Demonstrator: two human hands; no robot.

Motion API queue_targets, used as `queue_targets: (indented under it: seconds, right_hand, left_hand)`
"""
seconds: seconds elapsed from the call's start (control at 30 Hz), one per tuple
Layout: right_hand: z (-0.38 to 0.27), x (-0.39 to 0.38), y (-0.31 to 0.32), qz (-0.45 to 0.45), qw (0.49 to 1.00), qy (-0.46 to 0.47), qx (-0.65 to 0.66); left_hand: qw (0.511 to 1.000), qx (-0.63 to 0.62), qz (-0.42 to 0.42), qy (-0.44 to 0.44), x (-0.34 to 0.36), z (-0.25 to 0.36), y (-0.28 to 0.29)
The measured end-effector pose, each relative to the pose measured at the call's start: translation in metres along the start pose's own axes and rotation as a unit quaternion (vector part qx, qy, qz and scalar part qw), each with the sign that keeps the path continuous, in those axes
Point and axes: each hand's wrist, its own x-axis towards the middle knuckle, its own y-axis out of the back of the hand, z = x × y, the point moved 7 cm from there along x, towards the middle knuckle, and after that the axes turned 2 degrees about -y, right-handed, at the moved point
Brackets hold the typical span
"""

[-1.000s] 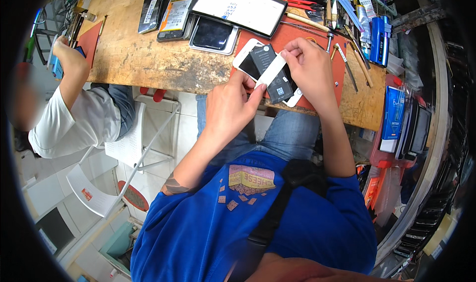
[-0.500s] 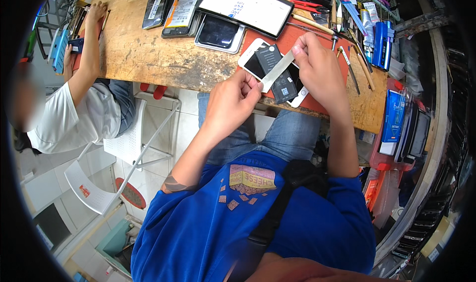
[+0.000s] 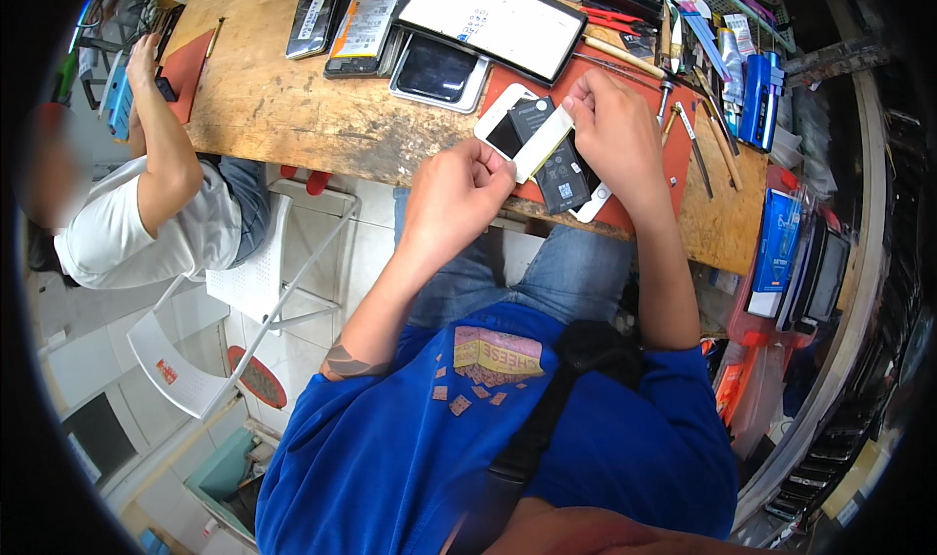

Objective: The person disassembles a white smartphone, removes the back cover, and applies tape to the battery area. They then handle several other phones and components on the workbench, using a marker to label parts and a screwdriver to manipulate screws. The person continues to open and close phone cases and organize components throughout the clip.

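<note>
A white strip (image 3: 540, 147) with a yellowish edge is stretched slantwise between my hands. Its lower end is pinched by my left hand (image 3: 459, 192), its upper end by my right hand (image 3: 615, 135). Beneath it a black flat battery (image 3: 564, 182) lies across a white smartphone (image 3: 500, 130) with a dark screen, on an orange mat (image 3: 672, 164). The phone's middle is hidden by the battery and strip.
The wooden bench (image 3: 264, 111) carries stacked phones (image 3: 361, 33), a framed white board (image 3: 488, 13), red tweezers (image 3: 610, 20), hand tools and blue items (image 3: 759, 101). At left a co-worker (image 3: 156, 213) works beside a folding chair (image 3: 176, 360). Packaged parts (image 3: 781, 247) hang at right.
The co-worker's arm rose toward the bench's back half a second ago and has since lowered. My hands still pinch the strip, whose angle has varied slightly; the bench sits slightly farther right in view.
</note>
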Motion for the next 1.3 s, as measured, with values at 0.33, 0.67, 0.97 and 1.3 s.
queue_targets:
  seconds: [0.33,0.67,0.97,1.3]
  right_hand:
    - [-0.003,-0.001,-0.001,0.012,0.999,-0.003,0.036]
    - [-0.017,-0.011,0.003,0.067,0.995,0.069,0.008]
    - [-0.038,-0.028,0.007,0.101,0.987,0.123,-0.014]
    - [-0.019,-0.014,-0.004,-0.012,0.999,0.024,0.036]
  left_hand:
    - [1.0,0.002,0.005,-0.017,0.0,0.002,0.001]
    - [0.995,0.061,0.054,-0.058,-0.003,0.001,0.004]
    - [0.987,0.062,0.081,-0.123,-0.006,0.006,0.006]
    - [0.986,0.052,0.092,-0.132,-0.01,0.005,0.004]
